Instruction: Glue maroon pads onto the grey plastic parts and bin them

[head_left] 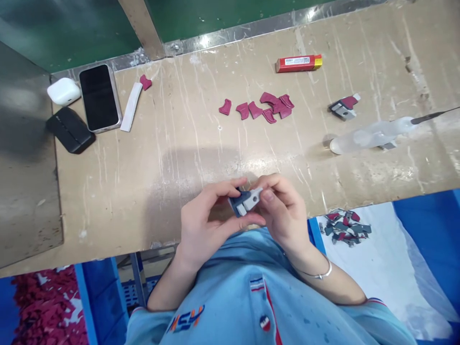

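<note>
The left hand [201,220] and the right hand [285,211] are both holding one small gray piece [251,200], with a tight pinch at each end; it is in front of the blue shirt [223,287], by the near edge of the table [172,143]; one part of it is dark, and the light part has a round hole; farther back lie some red bits [276,106], a few in a pile and a few apart; a red box [298,63] with a yellow end is behind them; to the right, another gray piece [344,109] with red on it sits near a cloudy bottle [370,136]; at the far left are a phone [100,98], a white case [63,91] and a black case [71,130]
</note>
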{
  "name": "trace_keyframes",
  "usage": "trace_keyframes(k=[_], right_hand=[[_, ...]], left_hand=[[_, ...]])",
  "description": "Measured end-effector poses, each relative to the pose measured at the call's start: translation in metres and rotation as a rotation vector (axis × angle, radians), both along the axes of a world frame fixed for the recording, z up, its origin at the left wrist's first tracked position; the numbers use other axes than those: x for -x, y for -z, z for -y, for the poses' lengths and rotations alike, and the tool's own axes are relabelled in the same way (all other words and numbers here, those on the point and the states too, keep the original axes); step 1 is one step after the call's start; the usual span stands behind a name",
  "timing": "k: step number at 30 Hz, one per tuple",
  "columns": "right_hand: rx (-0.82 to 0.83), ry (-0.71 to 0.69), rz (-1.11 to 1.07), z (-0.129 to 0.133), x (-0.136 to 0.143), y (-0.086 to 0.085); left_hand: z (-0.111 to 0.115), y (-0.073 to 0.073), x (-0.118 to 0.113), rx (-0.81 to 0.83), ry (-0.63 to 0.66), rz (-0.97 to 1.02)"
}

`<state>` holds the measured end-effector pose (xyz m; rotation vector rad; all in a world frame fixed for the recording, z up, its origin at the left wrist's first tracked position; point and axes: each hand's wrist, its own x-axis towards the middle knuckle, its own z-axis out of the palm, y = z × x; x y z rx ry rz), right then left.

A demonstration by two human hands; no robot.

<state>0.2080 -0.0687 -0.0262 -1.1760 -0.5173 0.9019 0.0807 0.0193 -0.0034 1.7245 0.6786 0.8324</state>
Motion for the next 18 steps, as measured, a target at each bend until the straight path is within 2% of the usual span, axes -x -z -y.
trace_keyframes(k=[4, 8, 10, 12, 15, 18], right_hand=[[0.066, -0.11, -0.013, -0.007, -0.011, -0.002], [0.114, -0.172, 0.053, -0.009, -0.012, -0.003], [0.115, -0.158, 0.092, -0.008, -0.01, -0.004], [0.087, -0.117, 0.155, -0.006, -0.009, -0.005], [-0.01, -0.062, 0.345, -0.002, -0.01, -0.006], [-0.081, 0.001, 0.504, 0.0, -0.011, -0.007]], left_hand=[[0.001, -0.004, -0.007, -0.233, -0.08, -0.137], [0.0, -0.009, -0.012, -0.356, -0.094, -0.121], [-0.001, -0.01, -0.014, -0.309, -0.093, -0.098], [-0.001, -0.01, -0.016, -0.188, -0.095, -0.067], [-0.003, -0.011, -0.017, 0.036, -0.076, -0.01], [-0.005, -0.011, -0.016, 0.16, -0.036, 0.027]])
